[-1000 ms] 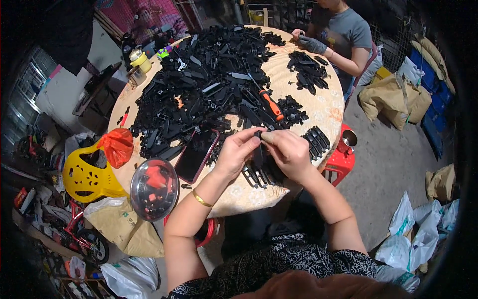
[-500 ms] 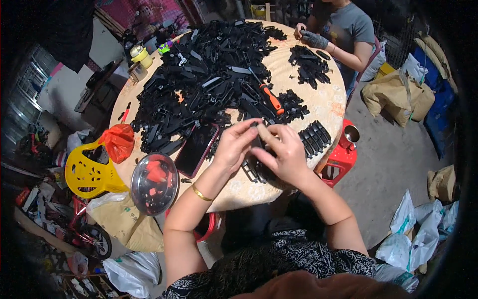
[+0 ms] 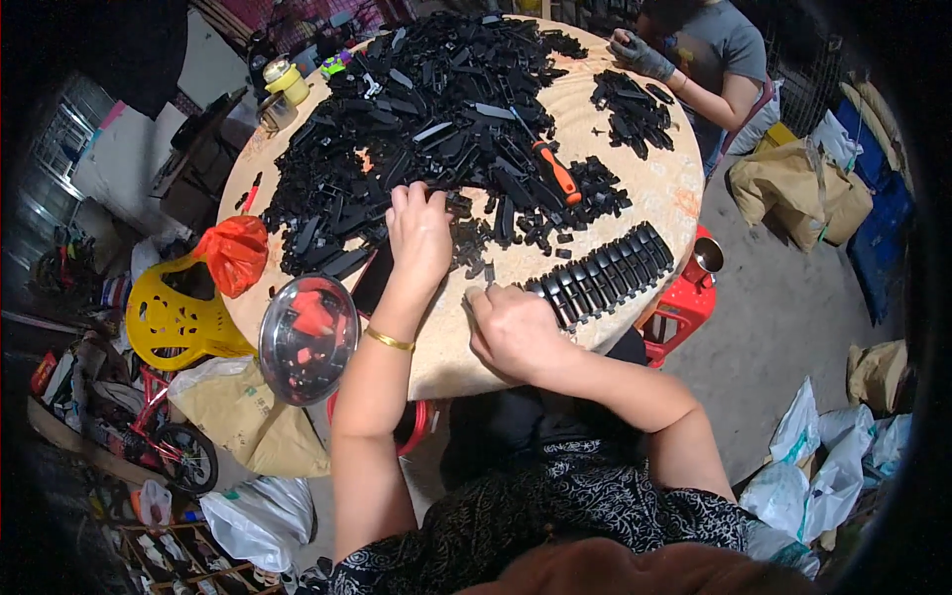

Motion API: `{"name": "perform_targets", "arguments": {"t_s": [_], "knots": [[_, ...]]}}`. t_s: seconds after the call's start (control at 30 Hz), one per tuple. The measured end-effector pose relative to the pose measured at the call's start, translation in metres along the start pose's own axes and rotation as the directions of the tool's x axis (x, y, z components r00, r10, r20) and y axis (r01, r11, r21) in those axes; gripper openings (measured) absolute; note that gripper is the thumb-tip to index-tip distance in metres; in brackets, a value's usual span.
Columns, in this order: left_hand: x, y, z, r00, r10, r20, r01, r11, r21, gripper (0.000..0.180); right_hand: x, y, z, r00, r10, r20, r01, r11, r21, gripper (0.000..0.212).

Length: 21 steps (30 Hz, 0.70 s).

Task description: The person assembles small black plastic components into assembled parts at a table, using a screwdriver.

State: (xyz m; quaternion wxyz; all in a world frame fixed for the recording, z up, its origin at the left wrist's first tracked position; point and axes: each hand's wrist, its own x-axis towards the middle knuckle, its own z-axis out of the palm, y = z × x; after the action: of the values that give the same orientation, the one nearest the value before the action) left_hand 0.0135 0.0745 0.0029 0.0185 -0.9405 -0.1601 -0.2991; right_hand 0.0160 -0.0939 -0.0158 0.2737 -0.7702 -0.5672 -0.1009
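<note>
My left hand [image 3: 418,238] reaches to the near edge of a big heap of black plastic parts [image 3: 436,129], its fingers stretched forward and slightly apart. No part shows in it. My right hand [image 3: 518,329] rests low on the table, fingers curled down beside a few small black pieces [image 3: 482,271]. Whatever its fingertips hold, if anything, is hidden. Just right of that hand runs a neat row of matching black assembled parts [image 3: 605,278], lying side by side. Partly covered by my left forearm is a dark phone [image 3: 373,283].
An orange-handled screwdriver [image 3: 557,175] lies on the heap's right side. A clear bowl [image 3: 309,340] with red pieces stands at the table's left edge, near a red plastic bag [image 3: 231,256]. Across the table, a gloved co-worker's hand [image 3: 643,57] is beside a smaller black pile [image 3: 635,114].
My hands, together over the table before, have separated. The left went forward to the heap; the right came down beside the row, which is now in fuller view.
</note>
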Motion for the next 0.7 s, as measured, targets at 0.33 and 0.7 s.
{"name": "perform_targets", "arguments": {"t_s": [0.33,0.7], "knots": [[0.002,-0.005,0.009,0.996,-0.088,0.0,0.087,0.976,0.199,0.01,0.01,0.027,-0.032,0.997,0.056,-0.06,-0.057,0.998,-0.014,0.021],[0.007,-0.007,0.004,0.791,-0.122,0.6,0.59,-0.108,-0.8,0.027,0.035,0.121,-0.043,0.874,0.335,0.352,-0.273,0.938,-0.215,0.014]]}}
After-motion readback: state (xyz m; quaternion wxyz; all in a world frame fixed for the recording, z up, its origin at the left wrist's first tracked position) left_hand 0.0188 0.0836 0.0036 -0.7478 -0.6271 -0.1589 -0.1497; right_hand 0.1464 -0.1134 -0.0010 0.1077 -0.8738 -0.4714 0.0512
